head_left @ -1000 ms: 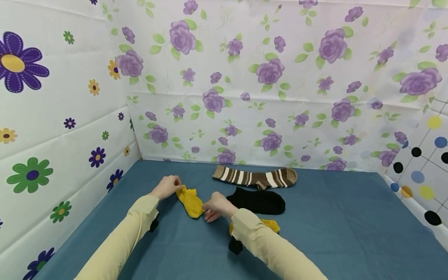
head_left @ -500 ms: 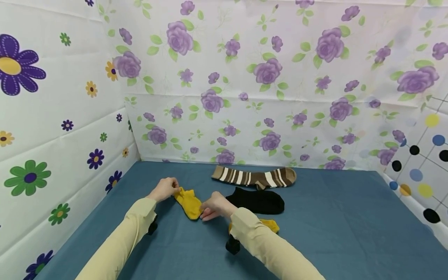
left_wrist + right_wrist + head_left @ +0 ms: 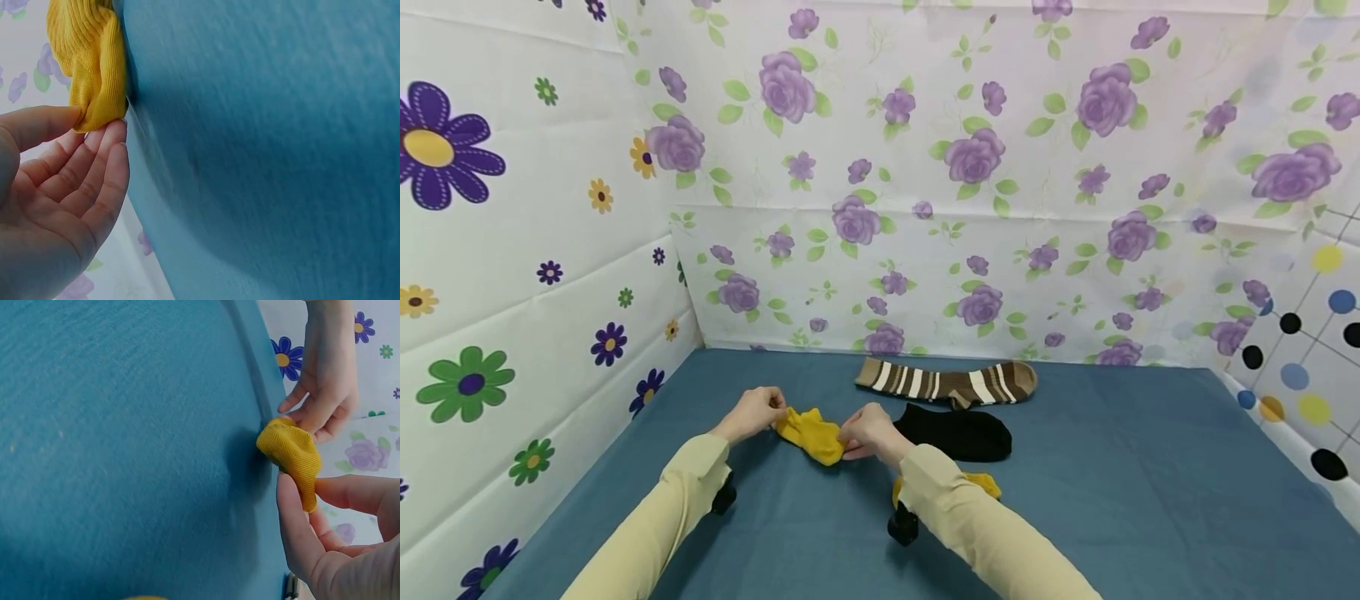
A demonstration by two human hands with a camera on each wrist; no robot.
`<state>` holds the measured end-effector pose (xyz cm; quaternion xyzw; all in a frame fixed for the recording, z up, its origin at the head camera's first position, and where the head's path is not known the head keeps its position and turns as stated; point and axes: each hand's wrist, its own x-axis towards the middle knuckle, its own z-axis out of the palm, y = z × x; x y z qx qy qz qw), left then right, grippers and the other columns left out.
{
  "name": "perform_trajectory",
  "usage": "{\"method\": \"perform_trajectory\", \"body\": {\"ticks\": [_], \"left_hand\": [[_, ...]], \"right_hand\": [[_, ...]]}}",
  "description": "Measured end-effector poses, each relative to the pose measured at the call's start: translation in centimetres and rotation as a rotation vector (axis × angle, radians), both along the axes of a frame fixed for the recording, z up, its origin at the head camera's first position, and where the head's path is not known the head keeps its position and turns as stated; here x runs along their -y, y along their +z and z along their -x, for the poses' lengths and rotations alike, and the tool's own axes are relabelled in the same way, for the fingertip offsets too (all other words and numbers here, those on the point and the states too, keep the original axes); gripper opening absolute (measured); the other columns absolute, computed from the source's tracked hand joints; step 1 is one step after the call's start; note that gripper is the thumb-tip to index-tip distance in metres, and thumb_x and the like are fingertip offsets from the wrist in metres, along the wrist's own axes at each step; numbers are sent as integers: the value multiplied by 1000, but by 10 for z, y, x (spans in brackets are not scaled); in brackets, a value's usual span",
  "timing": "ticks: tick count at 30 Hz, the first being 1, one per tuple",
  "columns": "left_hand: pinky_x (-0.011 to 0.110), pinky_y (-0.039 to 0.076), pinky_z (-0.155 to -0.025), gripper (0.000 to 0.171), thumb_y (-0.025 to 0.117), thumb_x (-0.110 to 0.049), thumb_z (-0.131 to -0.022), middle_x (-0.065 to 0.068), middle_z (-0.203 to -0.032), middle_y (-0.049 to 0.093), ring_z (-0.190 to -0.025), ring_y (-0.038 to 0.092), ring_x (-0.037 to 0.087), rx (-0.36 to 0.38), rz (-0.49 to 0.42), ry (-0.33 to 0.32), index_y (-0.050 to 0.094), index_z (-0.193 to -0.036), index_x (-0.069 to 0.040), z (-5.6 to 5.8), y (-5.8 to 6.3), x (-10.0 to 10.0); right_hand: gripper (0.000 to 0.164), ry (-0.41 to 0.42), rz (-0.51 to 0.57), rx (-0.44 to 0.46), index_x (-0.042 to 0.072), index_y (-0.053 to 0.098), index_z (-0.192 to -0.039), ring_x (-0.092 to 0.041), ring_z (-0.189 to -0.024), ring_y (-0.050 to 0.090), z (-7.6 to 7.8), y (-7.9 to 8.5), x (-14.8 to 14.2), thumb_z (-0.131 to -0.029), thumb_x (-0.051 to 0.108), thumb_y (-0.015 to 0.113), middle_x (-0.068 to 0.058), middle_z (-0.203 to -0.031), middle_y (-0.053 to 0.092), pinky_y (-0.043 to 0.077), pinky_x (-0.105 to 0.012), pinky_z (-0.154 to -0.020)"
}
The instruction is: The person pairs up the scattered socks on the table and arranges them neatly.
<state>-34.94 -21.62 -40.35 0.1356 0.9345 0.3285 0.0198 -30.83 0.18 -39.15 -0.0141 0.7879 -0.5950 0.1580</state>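
Note:
Between the two hands is a yellow ankle sock (image 3: 814, 435), stretched left to right close over the blue cloth. My left hand (image 3: 754, 412) pinches its cuff end; in the left wrist view the thumb presses the ribbed knit (image 3: 97, 69) against the fingertips. At the opposite end, my right hand (image 3: 868, 431) pinches the toe between thumb and fingers, as the right wrist view shows with the sock (image 3: 290, 450) bunched up. A second yellow sock (image 3: 983, 483) lies partly hidden beneath the right forearm.
A black ankle sock (image 3: 958, 433) lies just right of the right hand. Behind it is a brown striped sock (image 3: 947, 382) laid lengthwise. Blue cloth (image 3: 1135, 483) covers the table, with flowered sheets (image 3: 925, 275) hanging at the back and left.
The sock's toe end has risen and swung slightly right with the right hand, so the sock lies more level between the hands. The other socks have not moved.

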Motion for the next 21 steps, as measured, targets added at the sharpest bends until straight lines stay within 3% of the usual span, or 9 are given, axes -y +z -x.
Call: {"method": "perform_trajectory", "body": {"ticks": [21], "left_hand": [[31,43,-55,6,56,-5,-87,6,-68,54,-64,55,31,-46,-70,-33,57,-81,-3,-7,5,-14]], "right_hand": [[14,9,47,-48,-9,63,-96,-24,-72,62,7,10,-30,-85,-3,59,-14,-86,60,50,-38,-68]]}}
